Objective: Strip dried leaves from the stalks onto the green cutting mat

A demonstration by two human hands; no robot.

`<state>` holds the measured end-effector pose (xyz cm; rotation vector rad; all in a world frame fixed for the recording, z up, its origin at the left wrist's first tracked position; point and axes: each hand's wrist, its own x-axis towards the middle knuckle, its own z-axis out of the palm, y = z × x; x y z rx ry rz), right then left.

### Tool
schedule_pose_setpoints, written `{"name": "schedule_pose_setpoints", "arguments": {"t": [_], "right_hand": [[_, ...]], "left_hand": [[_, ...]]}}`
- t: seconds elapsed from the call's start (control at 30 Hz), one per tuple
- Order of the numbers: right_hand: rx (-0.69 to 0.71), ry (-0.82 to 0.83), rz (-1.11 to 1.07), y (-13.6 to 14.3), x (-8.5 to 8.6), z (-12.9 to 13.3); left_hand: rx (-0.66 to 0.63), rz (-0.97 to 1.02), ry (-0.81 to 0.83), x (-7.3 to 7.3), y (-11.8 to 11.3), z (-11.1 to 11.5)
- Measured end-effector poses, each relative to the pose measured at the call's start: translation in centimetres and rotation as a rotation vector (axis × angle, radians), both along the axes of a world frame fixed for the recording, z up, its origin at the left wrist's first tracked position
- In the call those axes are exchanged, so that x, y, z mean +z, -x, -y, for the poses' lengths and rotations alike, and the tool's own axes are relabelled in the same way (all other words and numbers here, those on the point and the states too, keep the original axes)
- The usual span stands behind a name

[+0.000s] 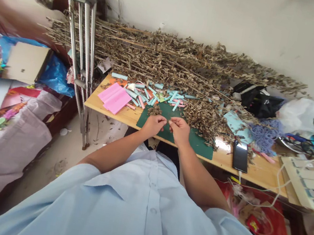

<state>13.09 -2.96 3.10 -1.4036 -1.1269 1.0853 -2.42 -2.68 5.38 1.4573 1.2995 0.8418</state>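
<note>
My left hand [154,126] and my right hand [180,131] are close together over the near part of a green mat [203,147], fingertips pinched a small gap apart. Whatever they hold, if anything, is too small to make out. Just behind my left hand sits a small clump of dry leaves [154,111]. A larger heap of crumbled dry leaves [202,117] spreads beside and behind my right hand. Behind the hands lie several small blue and pink paper rolls [176,104]. Pink paper sheets [114,98] rest at the table's left end.
Long dried plant stalks [156,52] stretch along the wall. Metal crutches [82,39] stand at the table's left end. To the right are a phone [240,156] with a cable, blue yarn [265,134], a power strip [303,182] and a white plastic bag [299,114].
</note>
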Motion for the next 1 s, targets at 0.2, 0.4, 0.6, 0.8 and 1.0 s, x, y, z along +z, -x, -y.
{"name": "schedule_pose_setpoints", "arguments": {"t": [0.2,0.4,0.6,0.8,1.0], "right_hand": [[0.016,0.02,0.039,-0.3,-0.5,0.0],[0.009,0.041,0.006,-0.1,-1.1,-0.2],[0.04,0.117,0.008,0.0,-1.4,-0.4],[0.133,0.113,0.116,-0.6,-1.3,-0.5],[0.129,0.103,0.204,-0.6,-1.8,-0.6]], "left_hand": [[-0.034,-0.079,-0.036,-0.5,0.1,0.1],[-0.02,-0.179,-0.089,-1.5,-0.2,-0.2],[-0.04,-0.331,-0.241,-2.8,0.0,-0.4],[-0.128,-0.494,-0.322,-3.1,0.0,-0.3],[-0.181,-0.566,-0.332,-2.9,-0.1,-0.2]]}}
